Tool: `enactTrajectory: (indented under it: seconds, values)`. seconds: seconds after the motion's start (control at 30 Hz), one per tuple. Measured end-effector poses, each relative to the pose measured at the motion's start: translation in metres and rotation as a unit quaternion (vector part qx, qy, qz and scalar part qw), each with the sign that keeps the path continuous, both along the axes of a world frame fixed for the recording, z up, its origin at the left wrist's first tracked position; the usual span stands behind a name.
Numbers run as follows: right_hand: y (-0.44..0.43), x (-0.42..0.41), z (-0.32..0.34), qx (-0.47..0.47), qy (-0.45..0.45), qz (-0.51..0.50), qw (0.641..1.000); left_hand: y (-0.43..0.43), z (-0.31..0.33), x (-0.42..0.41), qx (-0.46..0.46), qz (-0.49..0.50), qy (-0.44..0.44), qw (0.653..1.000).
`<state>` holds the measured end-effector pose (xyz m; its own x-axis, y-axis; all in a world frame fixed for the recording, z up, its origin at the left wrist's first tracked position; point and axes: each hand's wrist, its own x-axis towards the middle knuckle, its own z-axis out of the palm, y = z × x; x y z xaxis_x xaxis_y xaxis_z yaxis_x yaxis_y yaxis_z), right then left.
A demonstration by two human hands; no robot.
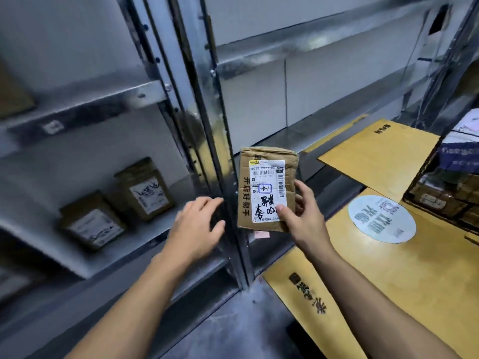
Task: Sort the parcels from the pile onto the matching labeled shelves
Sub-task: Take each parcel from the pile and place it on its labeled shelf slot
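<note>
**A:** Where is the parcel?

**B:** The small brown parcel (267,189) is up in the air, in front of the shiny metal post (207,125) between the shelves. It stands upright, and its white label faces us.

**A:** Who holds it?

**B:** The right grip (303,216) holds it. The thumb presses on the label's low right corner, and the fingers go round behind the right edge. The arm reaches forward from the near right.

**A:** And the other one?

**B:** The left grip (197,224) is just beside the parcel, on its left, not touching it. It holds nothing. Its fingers are straight and a bit spread, palm down. I cannot tell if it touches the post.

**A:** What else?

**B:** A near box (93,220) and a far box (146,187) lie on the left shelf (33,229). Flat yellow cardboard (414,294) lies on the right, with a round pale sticker (381,218) on it.
</note>
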<state>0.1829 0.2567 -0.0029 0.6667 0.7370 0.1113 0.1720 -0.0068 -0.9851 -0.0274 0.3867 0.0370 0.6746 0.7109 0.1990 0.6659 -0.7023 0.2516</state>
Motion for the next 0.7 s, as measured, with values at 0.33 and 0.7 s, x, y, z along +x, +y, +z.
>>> enactTrajectory:
  seconds: [0.33,0.7]
  values:
    - [0.073,-0.108,0.117,0.12,-0.082,0.099,0.984,0.022,0.1,-0.126,0.133,0.125,0.014,0.983]
    - [0.141,-0.168,0.238,0.265,-0.124,0.137,0.946,0.043,0.191,-0.185,0.224,0.164,-0.033,0.96]
